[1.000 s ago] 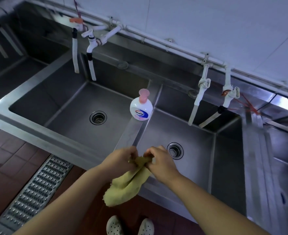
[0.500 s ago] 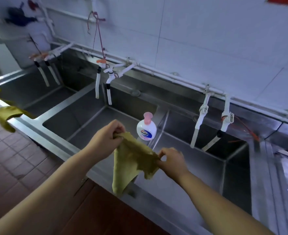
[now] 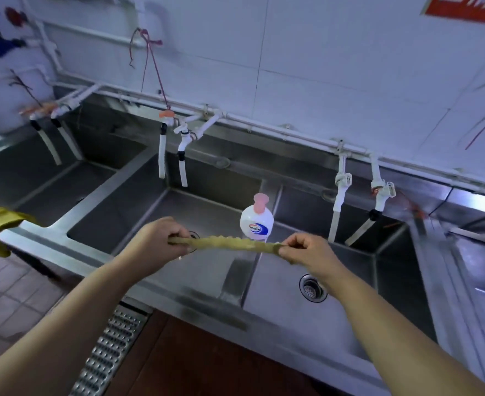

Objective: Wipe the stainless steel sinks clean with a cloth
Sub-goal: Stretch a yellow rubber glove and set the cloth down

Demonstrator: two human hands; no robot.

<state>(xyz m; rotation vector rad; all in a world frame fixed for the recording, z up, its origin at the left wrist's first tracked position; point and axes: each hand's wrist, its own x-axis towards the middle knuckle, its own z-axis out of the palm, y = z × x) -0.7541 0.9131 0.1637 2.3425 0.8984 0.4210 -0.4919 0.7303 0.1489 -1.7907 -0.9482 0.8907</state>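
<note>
— Head view, item one?
— Cloth [image 3: 229, 243]: yellow, twisted into a ridged rope, stretched level above the sinks [image 3: 161, 224], just before the soap bottle [image 3: 257, 221].
— Grip?
— Left hand [image 3: 157, 242], right hand [image 3: 307, 251]: each fist closed round one end.

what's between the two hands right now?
In the head view, the yellow cloth, twisted into a taut rope, spans from the left hand to the right hand; behind it stands the soap bottle.

Yellow cloth [image 3: 229, 243] twisted into taut horizontal rope above divider between two steel sinks [image 3: 281, 315].
</note>
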